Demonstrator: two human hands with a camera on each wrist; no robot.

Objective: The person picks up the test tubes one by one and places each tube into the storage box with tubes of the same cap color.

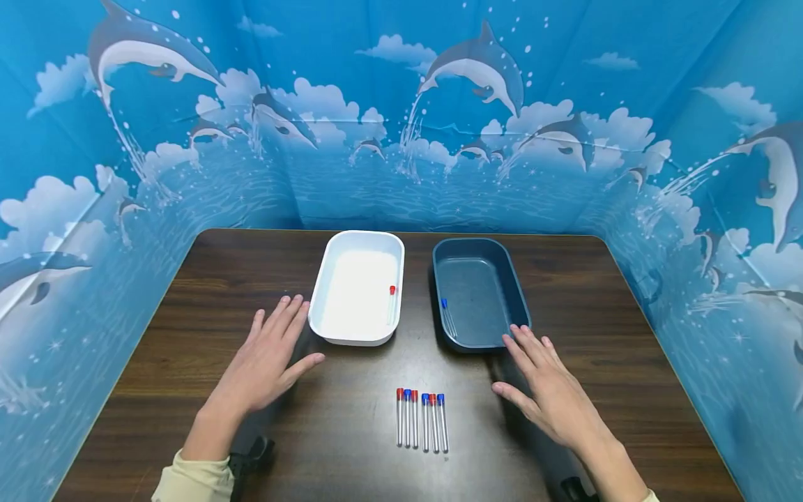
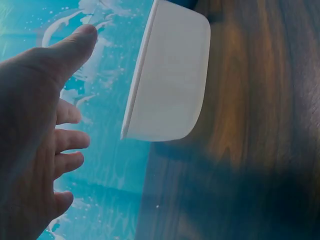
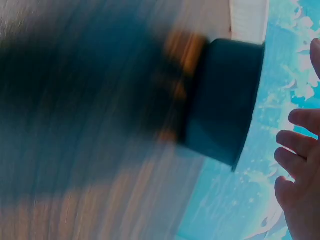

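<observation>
My left hand (image 1: 266,362) hovers, fingers straight and thumb apart, beside the front left corner of a white tray (image 1: 356,336). A clear tube with a red cap (image 1: 392,290) lies in that tray along its right side. My right hand (image 1: 548,387) holds nothing, its fingers extended at the front right corner of a dark blue tray (image 1: 483,341); whether the fingertips touch the rim I cannot tell. Inside the dark tray, a blue-capped tube (image 1: 445,304) lies by the left wall. Several clear tubes (image 1: 415,422) with red and blue caps lie side by side between my hands.
Both trays stand toward the back of the dark wooden table (image 1: 263,258), with a gap between them. A blue curtain (image 1: 439,195) printed with dolphins surrounds the back and sides. In the right wrist view, the tabletop (image 3: 75,210) is blurred.
</observation>
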